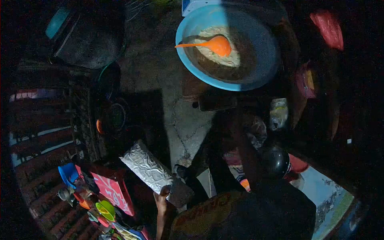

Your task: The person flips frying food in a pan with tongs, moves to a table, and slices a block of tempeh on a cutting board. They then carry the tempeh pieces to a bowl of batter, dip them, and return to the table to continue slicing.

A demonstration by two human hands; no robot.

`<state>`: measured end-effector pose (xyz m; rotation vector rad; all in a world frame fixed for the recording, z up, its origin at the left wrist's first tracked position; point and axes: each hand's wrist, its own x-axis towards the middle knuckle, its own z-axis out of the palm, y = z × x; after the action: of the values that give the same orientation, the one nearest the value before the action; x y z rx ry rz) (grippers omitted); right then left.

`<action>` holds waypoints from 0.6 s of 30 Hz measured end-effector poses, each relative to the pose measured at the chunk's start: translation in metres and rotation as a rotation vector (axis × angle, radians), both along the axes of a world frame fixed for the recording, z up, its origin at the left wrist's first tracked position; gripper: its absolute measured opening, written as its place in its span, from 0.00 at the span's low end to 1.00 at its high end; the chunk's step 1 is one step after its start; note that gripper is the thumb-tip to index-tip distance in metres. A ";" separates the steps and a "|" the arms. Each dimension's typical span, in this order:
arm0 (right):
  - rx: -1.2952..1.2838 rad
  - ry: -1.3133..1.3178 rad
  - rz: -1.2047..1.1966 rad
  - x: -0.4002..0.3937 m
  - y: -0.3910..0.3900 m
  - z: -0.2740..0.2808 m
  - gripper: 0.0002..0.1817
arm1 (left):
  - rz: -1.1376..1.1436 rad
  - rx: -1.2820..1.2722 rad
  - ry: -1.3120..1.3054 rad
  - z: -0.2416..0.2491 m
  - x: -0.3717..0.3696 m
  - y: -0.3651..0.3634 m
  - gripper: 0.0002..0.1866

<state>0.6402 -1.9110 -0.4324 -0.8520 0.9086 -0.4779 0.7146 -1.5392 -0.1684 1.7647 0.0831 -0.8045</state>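
My left hand (161, 199) grips the lower end of a flat, foil-wrapped packet (146, 168), which slants up to the left above the cracked concrete floor (182, 120). My right arm reaches forward in deep shadow; my right hand (245, 120) is a dark shape below the blue basin (264, 60), and its fingers are too dark to read. The basin holds pale food and brown liquid, with an orange ladle (218, 45) resting in it. A clear plastic bag (279, 113) and a shiny black round object (276, 161) lie beside my right arm.
A red patterned box (113, 191) and several small coloured plastic items (105, 209) sit at the lower left on a slatted surface. A dark pot with a teal lid (86, 34) is at the upper left, and a red bag (329, 28) at the upper right.
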 end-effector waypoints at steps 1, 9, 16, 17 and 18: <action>-0.028 0.068 0.002 -0.012 -0.009 -0.006 0.23 | -0.013 0.018 -0.012 -0.006 -0.001 0.006 0.23; -0.239 0.349 -0.019 -0.017 -0.072 -0.050 0.22 | -0.067 0.129 -0.076 -0.034 -0.013 0.034 0.25; -0.313 0.459 0.039 -0.037 -0.069 -0.042 0.20 | 0.086 -0.016 0.088 -0.004 -0.017 -0.001 0.25; -0.320 0.464 0.048 -0.038 -0.069 -0.040 0.20 | 0.101 -0.030 0.103 -0.002 -0.018 -0.003 0.25; -0.342 0.483 0.065 -0.039 -0.072 -0.038 0.20 | 0.114 -0.048 0.117 -0.001 -0.019 -0.005 0.25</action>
<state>0.6007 -1.9834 -0.4699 -1.3412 1.2558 -0.3809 0.6960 -1.5447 -0.1694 1.6516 0.2387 -0.8193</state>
